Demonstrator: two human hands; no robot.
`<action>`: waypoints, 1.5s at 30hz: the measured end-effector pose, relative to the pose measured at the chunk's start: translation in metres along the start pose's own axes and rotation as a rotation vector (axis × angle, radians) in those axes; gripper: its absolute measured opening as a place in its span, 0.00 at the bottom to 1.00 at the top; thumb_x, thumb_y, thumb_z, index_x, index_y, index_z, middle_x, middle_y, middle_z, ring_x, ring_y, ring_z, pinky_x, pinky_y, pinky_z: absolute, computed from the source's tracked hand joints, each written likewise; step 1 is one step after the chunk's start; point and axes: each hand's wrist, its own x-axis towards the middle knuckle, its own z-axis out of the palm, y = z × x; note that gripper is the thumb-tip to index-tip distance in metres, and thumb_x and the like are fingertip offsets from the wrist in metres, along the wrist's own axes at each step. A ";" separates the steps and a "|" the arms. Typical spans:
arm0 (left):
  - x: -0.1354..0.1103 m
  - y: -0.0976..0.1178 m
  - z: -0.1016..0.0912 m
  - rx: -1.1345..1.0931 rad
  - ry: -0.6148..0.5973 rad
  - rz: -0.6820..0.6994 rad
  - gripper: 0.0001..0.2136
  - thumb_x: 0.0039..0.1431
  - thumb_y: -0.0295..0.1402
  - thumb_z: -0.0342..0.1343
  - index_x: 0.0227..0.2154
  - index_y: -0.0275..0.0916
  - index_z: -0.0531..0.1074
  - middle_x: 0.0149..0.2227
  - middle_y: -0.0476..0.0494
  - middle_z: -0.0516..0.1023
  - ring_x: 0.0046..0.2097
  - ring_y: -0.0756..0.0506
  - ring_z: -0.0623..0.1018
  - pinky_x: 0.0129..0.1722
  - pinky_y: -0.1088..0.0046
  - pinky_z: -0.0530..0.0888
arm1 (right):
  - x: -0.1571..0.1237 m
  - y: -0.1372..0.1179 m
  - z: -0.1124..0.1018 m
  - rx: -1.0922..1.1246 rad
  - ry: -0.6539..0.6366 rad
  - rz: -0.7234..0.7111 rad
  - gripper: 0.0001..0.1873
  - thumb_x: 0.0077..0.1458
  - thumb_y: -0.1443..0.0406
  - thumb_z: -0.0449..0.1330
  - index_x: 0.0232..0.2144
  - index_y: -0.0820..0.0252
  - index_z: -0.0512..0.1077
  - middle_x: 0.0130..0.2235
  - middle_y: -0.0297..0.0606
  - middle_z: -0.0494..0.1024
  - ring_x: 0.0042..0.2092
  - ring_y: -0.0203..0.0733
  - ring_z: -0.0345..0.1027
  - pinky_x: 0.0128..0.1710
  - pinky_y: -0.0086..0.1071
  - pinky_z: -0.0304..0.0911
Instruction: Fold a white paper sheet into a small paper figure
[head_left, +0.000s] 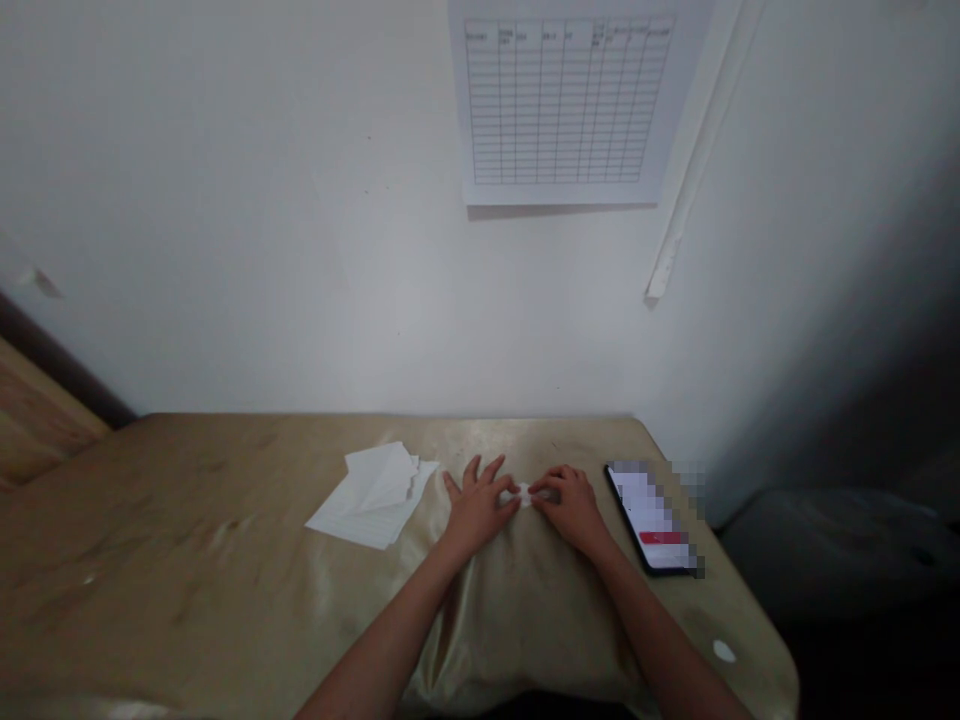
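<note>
Between my two hands is a small piece of white paper [526, 494], low over the tan table cover. My left hand [480, 502] pinches its left side with thumb and forefinger, the other fingers spread out. On the opposite side, the thumb and forefinger of my right hand [568, 503] close on the paper, with the remaining fingers curled. Fingertips hide part of the piece, so its exact shape and folds cannot be made out. Left of my left hand lie several loose white paper sheets [367, 510], some overlapping and with uneven edges.
A phone [651, 520] with a lit, partly blurred screen lies right of my right hand. A white scrap [724, 651] is near the right edge of the table [225, 600]. Behind, a printed chart [562, 110] hangs on the wall. A wooden surface [45, 420] stands at left.
</note>
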 end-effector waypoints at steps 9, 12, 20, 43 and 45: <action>0.002 0.008 0.002 0.001 0.051 -0.003 0.09 0.64 0.42 0.58 0.45 0.52 0.76 0.69 0.52 0.63 0.72 0.29 0.53 0.62 0.21 0.41 | -0.001 -0.008 0.007 -0.075 0.080 0.006 0.07 0.55 0.59 0.67 0.37 0.49 0.81 0.46 0.41 0.76 0.53 0.50 0.64 0.55 0.39 0.56; 0.004 0.009 -0.001 0.009 0.044 -0.016 0.08 0.62 0.41 0.60 0.44 0.52 0.77 0.70 0.52 0.63 0.71 0.28 0.53 0.62 0.21 0.41 | 0.000 -0.007 0.006 -0.086 0.062 0.017 0.07 0.55 0.60 0.67 0.37 0.48 0.82 0.46 0.40 0.76 0.52 0.50 0.64 0.55 0.39 0.56; 0.006 0.001 -0.010 -0.019 -0.027 -0.065 0.09 0.62 0.38 0.60 0.44 0.57 0.78 0.72 0.56 0.57 0.72 0.27 0.51 0.59 0.19 0.42 | 0.003 -0.003 0.003 -0.027 0.014 0.038 0.08 0.54 0.65 0.66 0.37 0.47 0.82 0.47 0.39 0.76 0.54 0.50 0.63 0.56 0.39 0.55; -0.005 -0.002 -0.010 -0.024 0.070 0.025 0.16 0.58 0.36 0.64 0.49 0.59 0.78 0.71 0.46 0.57 0.70 0.32 0.57 0.65 0.27 0.40 | -0.002 0.011 0.000 -0.003 0.052 -0.079 0.08 0.55 0.66 0.65 0.38 0.54 0.82 0.45 0.43 0.76 0.53 0.49 0.65 0.56 0.40 0.59; -0.005 -0.002 -0.011 -0.025 0.096 0.039 0.17 0.58 0.35 0.64 0.50 0.59 0.78 0.71 0.46 0.59 0.70 0.33 0.58 0.66 0.28 0.40 | -0.002 0.010 0.000 -0.022 0.068 -0.087 0.05 0.55 0.66 0.65 0.36 0.55 0.81 0.45 0.43 0.76 0.52 0.50 0.65 0.56 0.40 0.59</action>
